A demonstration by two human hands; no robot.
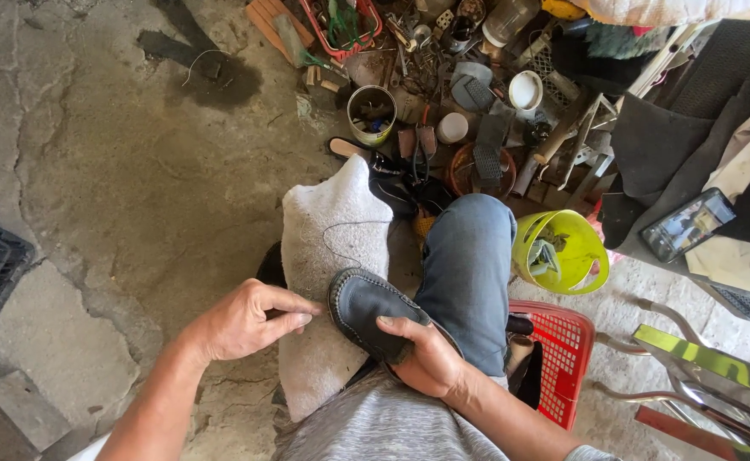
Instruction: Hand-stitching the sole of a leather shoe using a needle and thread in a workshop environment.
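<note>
The fingers of the left hand point(242, 320) are drawn together, thumb against forefinger, pinched at the toe rim of the dark blue-grey leather slip-on shoe point(370, 309); they may be nipping a needle or the thin dark thread point(345, 229), but the view is too small to say for sure. The right hand point(422, 354) is clamped on the shoe's near end, thumb lying over the top of the opening and the fingers curled out of sight beneath. The shoe lies between the two hands, its long axis running from the right palm up and leftward to the toe, so the toe points at the left fingertips and touches them. It rests on a white terry cloth point(328, 248) spread over the left knee, with the thread looping across that cloth above the toe. Just to the right is the other leg in blue denim point(469, 265). Farther out stand a red plastic basket point(563, 358), a lime-green plastic bucket point(563, 252) and a litter of tools on the cracked concrete floor point(119, 171).
</note>
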